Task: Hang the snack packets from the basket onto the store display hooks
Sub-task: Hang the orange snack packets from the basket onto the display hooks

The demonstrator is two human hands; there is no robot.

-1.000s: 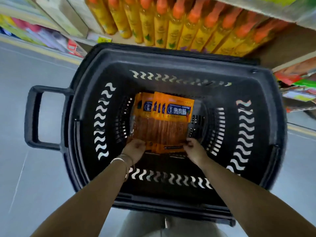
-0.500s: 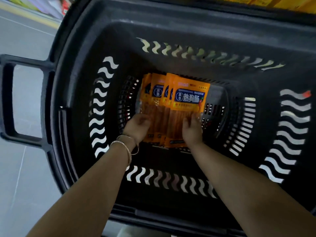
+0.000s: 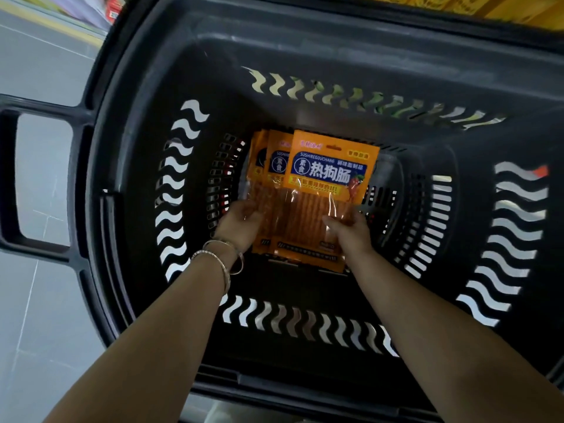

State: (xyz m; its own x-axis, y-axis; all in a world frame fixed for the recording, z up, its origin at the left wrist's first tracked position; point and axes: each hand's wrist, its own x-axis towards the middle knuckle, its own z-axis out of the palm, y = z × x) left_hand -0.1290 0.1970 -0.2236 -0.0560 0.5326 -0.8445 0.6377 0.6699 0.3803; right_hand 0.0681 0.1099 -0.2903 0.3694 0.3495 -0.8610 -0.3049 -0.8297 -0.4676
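Observation:
A stack of orange snack packets [image 3: 317,178] with blue labels lies at the bottom of a black plastic basket [image 3: 305,56]. The packets overlap like a fan, the top one on the right. My left hand [image 3: 241,222] grips the left edge of the stack, a bracelet on its wrist. My right hand [image 3: 351,228] holds the stack's right side, thumb on the front of the top packet. Both forearms reach down into the basket. No display hooks are in view.
The basket's handle [image 3: 9,178] sticks out to the left over a grey tiled floor [image 3: 36,315]. Yellow-orange shelf goods [image 3: 488,4] show at the top right edge, behind the basket's far rim.
My hands slid from the packets' lower edge up along their sides and closed on the stack. The packets are squared closer together. My head moved down nearer the basket.

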